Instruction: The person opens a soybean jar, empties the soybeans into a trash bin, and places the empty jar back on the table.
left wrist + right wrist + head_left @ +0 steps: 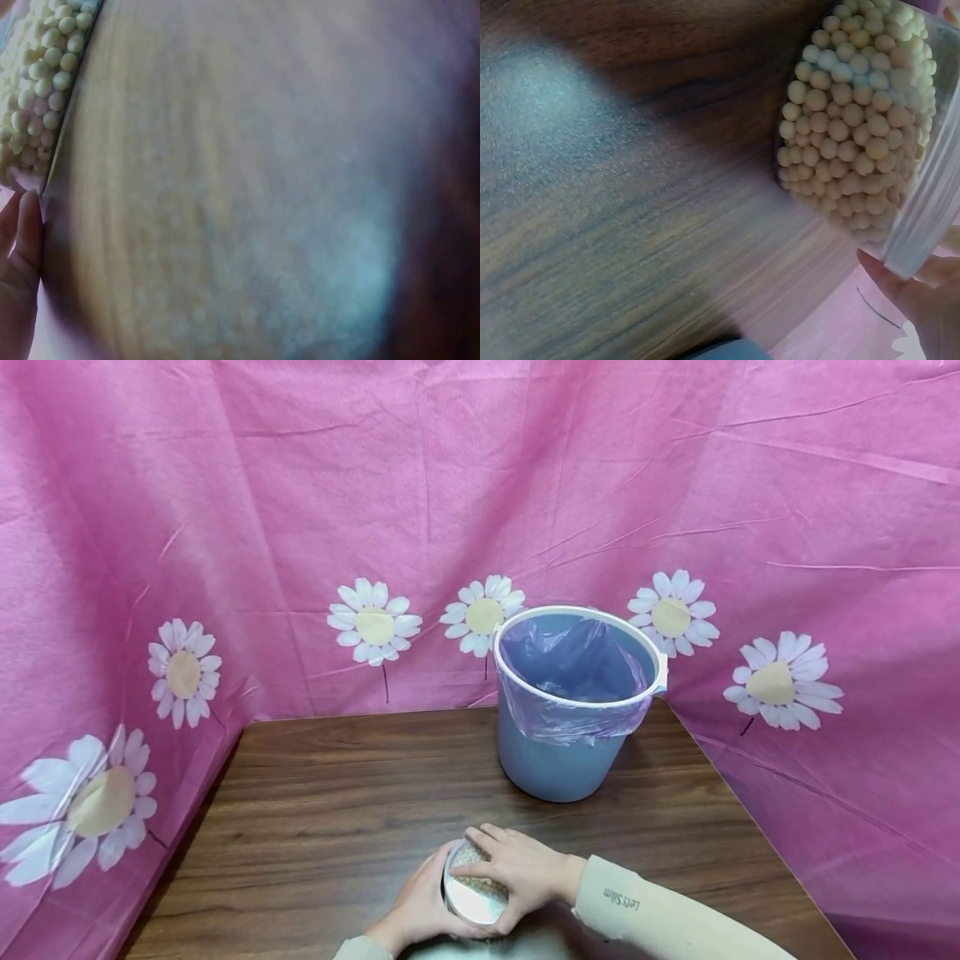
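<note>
Jar [859,127] (clear, holding pale beans [832,154]) is between 2 hands on the near side of the table [360,777]: the left hand [422,902] curls round its side, the right hand [525,870] grips the lid [477,906]. Beyond stands a bucket [555,772] lined with a bag [547,717].

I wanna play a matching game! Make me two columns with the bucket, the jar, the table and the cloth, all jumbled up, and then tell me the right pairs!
Column one
1. bucket
2. jar
3. table
4. cloth

Column two
A. brown, with streaky wood grain
B. between the left hand and the right hand, with small pale balls inside
C. pink, with big white flowers
D. blue, with a thin bag folded over its rim

Right pairs: 1-D, 2-B, 3-A, 4-C
</note>
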A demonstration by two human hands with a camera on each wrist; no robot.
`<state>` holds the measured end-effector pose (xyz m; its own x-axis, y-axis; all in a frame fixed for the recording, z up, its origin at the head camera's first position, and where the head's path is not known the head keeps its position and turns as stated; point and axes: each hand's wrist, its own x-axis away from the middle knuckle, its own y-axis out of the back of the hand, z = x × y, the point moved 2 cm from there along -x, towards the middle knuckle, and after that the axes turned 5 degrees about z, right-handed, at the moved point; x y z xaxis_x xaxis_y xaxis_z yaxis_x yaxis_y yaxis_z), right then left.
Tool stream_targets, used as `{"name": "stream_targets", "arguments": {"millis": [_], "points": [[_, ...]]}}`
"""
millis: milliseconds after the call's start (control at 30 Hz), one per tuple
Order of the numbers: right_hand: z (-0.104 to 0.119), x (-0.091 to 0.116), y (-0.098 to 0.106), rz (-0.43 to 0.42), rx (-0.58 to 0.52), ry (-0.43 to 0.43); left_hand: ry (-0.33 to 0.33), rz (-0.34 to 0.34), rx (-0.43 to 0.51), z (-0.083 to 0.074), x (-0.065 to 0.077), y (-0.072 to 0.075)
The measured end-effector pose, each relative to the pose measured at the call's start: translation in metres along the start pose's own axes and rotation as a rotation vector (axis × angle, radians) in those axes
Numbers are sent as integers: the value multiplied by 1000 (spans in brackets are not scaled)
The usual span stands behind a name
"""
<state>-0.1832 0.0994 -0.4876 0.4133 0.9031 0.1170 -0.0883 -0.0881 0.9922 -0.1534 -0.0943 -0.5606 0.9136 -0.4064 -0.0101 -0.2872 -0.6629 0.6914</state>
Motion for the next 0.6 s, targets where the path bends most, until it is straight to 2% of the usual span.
{"name": "stream_targets", "arguments": {"millis": [433,600], "points": [[-7,2,-3,-30,-9,35,25,-20,-3,1,-1,-2],[-8,3,-5,-31,-69,46,28,-19,2,0,0,-2]]}}
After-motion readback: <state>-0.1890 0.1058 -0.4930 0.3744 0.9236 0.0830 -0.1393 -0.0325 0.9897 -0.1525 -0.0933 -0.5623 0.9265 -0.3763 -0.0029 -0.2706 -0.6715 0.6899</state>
